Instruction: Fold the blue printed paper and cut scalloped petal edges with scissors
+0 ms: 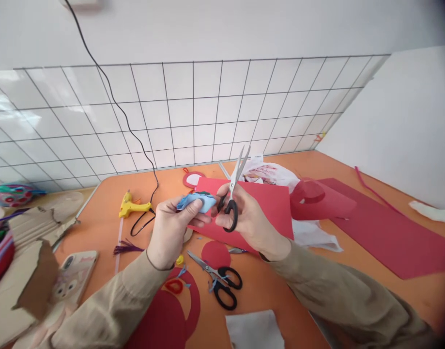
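Note:
Between the thumb and fingers of my left hand [173,225] is a folded light-blue piece [204,200] that looks like cloth or felt, with a dark green bit along its top. My right hand [253,218] has its fingers around the black handles of a pair of scissors [237,177], whose blades point up and stand slightly apart. The fingertips of both hands are close together over a red sheet [276,208]. A second pair of black-handled scissors [215,277] lies on the table below my hands, with small blue scraps about it and a red disc [215,254] beside it.
The orange table [135,269] meets a tiled wall. On the left are a yellow glue gun [131,207] with a black cord, a purple tassel [128,247], a phone [75,276] and cardboard [31,271]. More red sheets [392,237] and a plastic bag [269,172] lie right.

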`<state>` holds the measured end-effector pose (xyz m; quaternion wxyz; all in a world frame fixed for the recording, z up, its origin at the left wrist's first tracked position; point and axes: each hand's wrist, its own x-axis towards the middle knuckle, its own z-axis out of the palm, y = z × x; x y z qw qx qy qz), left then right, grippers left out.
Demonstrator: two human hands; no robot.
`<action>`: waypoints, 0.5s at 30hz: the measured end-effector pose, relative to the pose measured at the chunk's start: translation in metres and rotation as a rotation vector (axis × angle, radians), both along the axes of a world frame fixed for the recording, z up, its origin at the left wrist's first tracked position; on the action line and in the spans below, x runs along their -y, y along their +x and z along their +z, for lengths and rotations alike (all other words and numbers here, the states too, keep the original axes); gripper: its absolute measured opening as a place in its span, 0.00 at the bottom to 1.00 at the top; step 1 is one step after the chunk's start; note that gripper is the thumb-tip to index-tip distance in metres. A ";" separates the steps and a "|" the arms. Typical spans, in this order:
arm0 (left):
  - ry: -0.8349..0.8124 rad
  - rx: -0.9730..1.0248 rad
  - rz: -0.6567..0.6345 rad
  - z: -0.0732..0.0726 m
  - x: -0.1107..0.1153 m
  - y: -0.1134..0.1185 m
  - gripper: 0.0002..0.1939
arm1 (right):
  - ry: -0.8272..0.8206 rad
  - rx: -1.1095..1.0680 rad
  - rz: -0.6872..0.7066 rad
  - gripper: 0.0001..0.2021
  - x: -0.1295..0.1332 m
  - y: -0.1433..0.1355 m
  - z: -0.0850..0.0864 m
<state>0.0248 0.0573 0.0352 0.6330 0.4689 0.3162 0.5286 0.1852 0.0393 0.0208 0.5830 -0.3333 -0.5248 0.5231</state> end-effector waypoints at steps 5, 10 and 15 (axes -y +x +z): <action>-0.014 0.033 0.081 -0.011 -0.002 0.007 0.11 | 0.083 0.074 -0.240 0.22 0.004 -0.004 -0.002; 0.013 0.014 0.113 -0.024 0.000 0.009 0.08 | 0.078 0.125 -0.274 0.22 0.006 -0.002 -0.001; 0.043 -0.037 0.092 -0.031 0.002 0.010 0.08 | 0.137 0.190 -0.293 0.22 0.007 -0.001 -0.001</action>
